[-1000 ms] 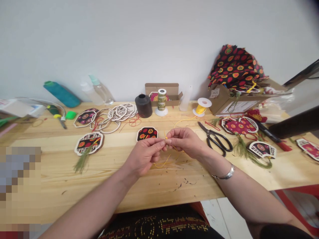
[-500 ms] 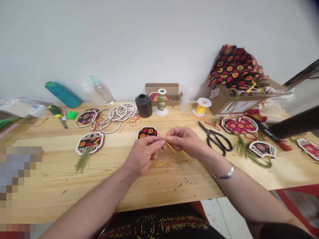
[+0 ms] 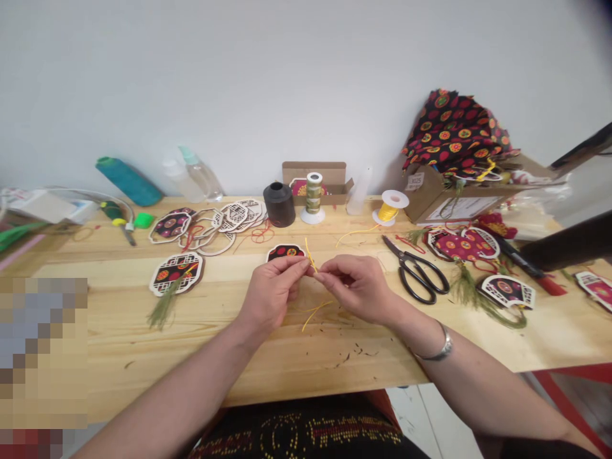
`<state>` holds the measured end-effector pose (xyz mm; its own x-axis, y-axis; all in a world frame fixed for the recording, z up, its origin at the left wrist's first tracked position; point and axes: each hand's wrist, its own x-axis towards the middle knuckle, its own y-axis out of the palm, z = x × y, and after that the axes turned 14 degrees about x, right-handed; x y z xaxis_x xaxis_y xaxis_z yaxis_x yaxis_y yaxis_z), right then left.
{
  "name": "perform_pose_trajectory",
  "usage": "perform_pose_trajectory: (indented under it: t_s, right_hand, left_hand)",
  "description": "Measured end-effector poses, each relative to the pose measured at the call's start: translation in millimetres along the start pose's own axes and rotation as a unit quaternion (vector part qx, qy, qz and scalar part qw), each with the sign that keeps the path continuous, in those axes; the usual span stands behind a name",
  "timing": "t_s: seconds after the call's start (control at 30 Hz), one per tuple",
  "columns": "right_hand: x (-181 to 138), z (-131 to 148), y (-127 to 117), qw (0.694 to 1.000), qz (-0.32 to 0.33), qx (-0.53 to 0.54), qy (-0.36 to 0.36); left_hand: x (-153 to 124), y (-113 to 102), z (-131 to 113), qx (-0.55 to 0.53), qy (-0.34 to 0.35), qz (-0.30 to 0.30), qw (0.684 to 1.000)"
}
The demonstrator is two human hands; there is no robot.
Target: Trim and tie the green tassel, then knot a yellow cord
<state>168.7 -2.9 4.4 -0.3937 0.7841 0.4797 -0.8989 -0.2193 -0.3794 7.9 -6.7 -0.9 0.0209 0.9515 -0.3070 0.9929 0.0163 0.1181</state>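
Observation:
My left hand point(image 3: 273, 288) pinches a thin yellow cord point(image 3: 310, 251) between thumb and fingertips. Its fingers are closed, and one end of the cord sticks up above them. Close beside it, my right hand point(image 3: 356, 285) is closed in a pinch on the same cord. Loose yellow strands point(image 3: 314, 314) hang or lie below the hands. Just behind my left hand lies an ornament with dark flowered fabric and a pale wooden rim point(image 3: 285, 252), partly hidden by the hand. Black-handled scissors point(image 3: 415, 271) rest to the right of my right hand.
A spool of yellow cord point(image 3: 389, 207), a black thread cone point(image 3: 279, 205) and a gold-green spool point(image 3: 313, 194) stand at the back. A tasselled ornament point(image 3: 176, 274) and wooden frames point(image 3: 234, 217) lie left. On the right are a fabric-topped cardboard box point(image 3: 454, 201) and more ornaments point(image 3: 507, 292).
My right hand has shifted slightly down, its wrist lower. A cord end now points up between the hands, and the cord from the spool lies loose on the table. The view has shifted slightly.

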Motion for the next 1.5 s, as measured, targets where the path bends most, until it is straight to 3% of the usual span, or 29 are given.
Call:
perform_pose_trajectory:
  t_s: [0.07, 0.2, 0.27, 0.33, 0.4, 0.47, 0.53, 0.63, 0.73, 0.83, 1.03, 1.5]
  right_hand:
    - [-3.5, -2.7, 4.2, 0.99, 0.034, -0.113, -0.082]
    - [-6.3, -6.6, 6.8, 0.932, 0.112, -0.284, -0.193]
    - [-6.1, -6.1, 5.4, 0.92, 0.14, -0.297, -0.216]
    - [-5.0, -4.4, 3.0, 0.933, 0.131, -0.258, -0.215]
    - [-3.1, -2.6, 0.8, 0.967, 0.064, -0.166, -0.181]
    - [-0.2, -2.1, -0.4, 0.994, -0.026, -0.044, -0.1]
    - [2.9, -2.9, -0.3, 0.993, -0.077, 0.089, 0.016]
    - [6.2, -4.7, 1.8, 0.931, -0.053, 0.306, 0.19]
    - [6.4, -4.9, 4.0, 0.853, 0.004, 0.439, 0.283]
    - [5.7, -4.5, 4.8, 0.85, 0.008, 0.426, 0.311]
    - [9.2, -5.5, 3.7, 0.879, -0.079, 0.366, 0.294]
    - [10.2, -6.4, -0.8, 0.908, -0.078, 0.303, 0.279]
  left_hand:
    - [0.0, -0.4, -0.3, -0.011, -0.007, 0.008, 1.0]
    - [0.1, -2.3, -0.5, -0.015, -0.013, 0.028, 0.999]
    - [0.0, -3.3, -0.5, -0.022, -0.009, 0.031, 0.999]
    - [0.0, -3.9, -0.4, -0.029, -0.007, 0.03, 0.999]
    - [0.0, -3.9, -0.4, -0.03, -0.01, 0.026, 0.999]
    - [-0.3, -3.0, -0.5, -0.026, -0.017, 0.016, 0.999]
    - [-1.1, -1.5, -0.6, -0.018, -0.023, 0.007, 1.0]
    - [-3.0, 1.2, -0.6, 0.001, -0.018, 0.007, 1.0]
    - [-4.4, 3.2, -0.4, 0.019, -0.005, 0.014, 1.0]
    - [-5.1, 3.6, 0.2, 0.033, 0.001, 0.02, 0.999]
    - [-4.9, 1.5, 4.0, 0.073, 0.018, 0.038, 0.996]
    - [-6.3, 0.7, 3.7, 0.098, 0.022, 0.055, 0.993]
